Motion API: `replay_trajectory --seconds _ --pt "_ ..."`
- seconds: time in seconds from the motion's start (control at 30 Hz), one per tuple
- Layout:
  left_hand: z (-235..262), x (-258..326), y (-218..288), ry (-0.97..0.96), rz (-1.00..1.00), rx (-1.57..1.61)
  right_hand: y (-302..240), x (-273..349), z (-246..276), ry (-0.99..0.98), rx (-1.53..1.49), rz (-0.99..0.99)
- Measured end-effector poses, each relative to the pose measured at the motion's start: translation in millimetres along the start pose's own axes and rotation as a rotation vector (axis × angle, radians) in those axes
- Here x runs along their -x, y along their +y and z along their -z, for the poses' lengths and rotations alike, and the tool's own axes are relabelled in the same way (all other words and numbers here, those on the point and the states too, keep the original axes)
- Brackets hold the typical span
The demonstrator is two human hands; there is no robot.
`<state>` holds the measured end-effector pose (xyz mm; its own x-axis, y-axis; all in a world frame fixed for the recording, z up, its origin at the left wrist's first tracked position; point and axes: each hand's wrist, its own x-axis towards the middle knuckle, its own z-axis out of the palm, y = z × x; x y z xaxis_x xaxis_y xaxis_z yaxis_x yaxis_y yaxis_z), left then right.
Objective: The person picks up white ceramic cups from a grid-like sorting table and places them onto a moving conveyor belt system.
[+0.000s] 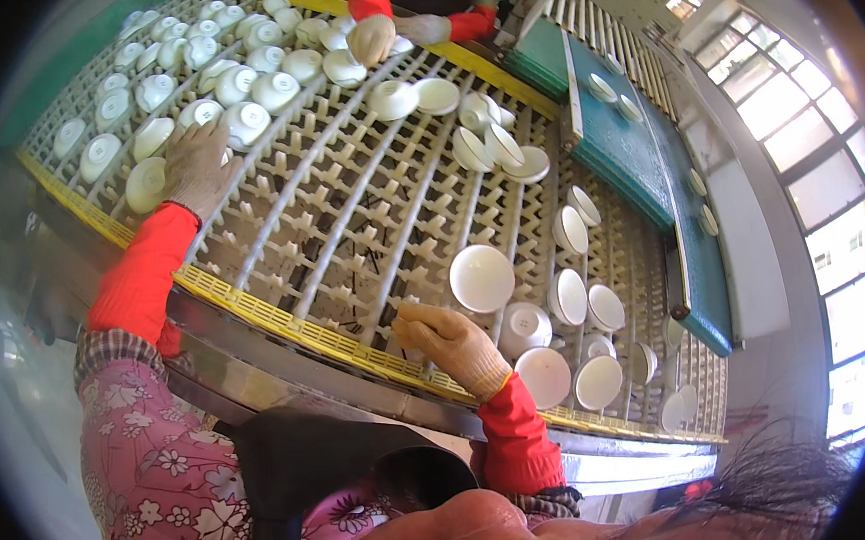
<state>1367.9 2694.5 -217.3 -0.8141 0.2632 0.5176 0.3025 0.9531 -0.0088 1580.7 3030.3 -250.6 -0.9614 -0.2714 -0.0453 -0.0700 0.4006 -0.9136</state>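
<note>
My left hand (197,168), in a pale work glove, reaches among upturned white bowls on the slatted conveyor. Its fingers bend over the near side of a white bowl (200,113) and partly hide it. Another bowl (147,184) lies against the hand's left side. Over the conveyor's near yellow edge hovers my gloved right hand (450,347), its fingers loosely bent and nothing visible in them. To its right, a white bowl (482,278) faces up, beside a tilted bowl (525,329) and several others resting at different angles.
A second person's gloved hand (371,39) touches the bowls at the far edge. Rows of upturned bowls cover the conveyor's left end. Yellow strips (286,330) border the conveyor. A green belt (610,147) carrying several bowls runs along the right, beside a wall with windows.
</note>
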Motion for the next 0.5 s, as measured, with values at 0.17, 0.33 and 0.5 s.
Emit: replay_trajectory --seconds 0.17,0.33,0.5 --pt "2.3 0.2 99.9 0.057 -0.514 0.295 -6.8 -0.3 4.3 0.021 0.071 0.074" --pt "-22.4 16.8 213.5 0.065 -1.024 0.396 0.7 3.5 3.3 0.003 0.049 0.033" --pt "-71.0 23.9 264.1 -0.122 -1.01 0.426 23.6 5.1 15.5 -0.066 0.253 0.046"
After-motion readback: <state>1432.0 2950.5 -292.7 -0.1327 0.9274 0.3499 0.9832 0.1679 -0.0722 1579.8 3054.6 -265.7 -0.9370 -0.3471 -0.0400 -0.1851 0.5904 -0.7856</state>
